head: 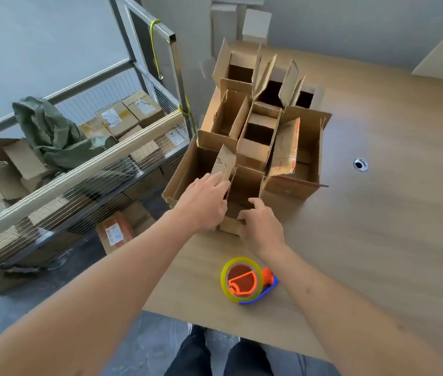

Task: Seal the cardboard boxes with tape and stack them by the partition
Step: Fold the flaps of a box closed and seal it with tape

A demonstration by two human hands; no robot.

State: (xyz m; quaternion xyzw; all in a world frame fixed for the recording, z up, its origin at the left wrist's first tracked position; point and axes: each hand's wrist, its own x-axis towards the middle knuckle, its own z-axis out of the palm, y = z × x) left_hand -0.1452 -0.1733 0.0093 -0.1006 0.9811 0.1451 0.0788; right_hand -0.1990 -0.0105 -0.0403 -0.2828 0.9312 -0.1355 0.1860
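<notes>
A packing or shipping room: a wire-mesh metal roll cage [84,169] holds labelled brown parcels [118,118], a cluster of open brown cardboard boxes [263,126] stands on the pale wooden counter [377,213], near a yellow tape roll in an orange-and-blue dispenser [244,280].

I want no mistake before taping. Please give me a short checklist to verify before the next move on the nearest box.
1. Nearest box flaps folded shut: not ok, still open.
2. Left hand on a flap: ok, fingers touch it.
3. Right hand on the near flap: ok, it grips the edge.
4. Tape dispenser within reach: ok, on the table near the right arm.
5. A hand free for the tape: not ok, both are on the box.
6. Box contents: cannot tell.
</notes>
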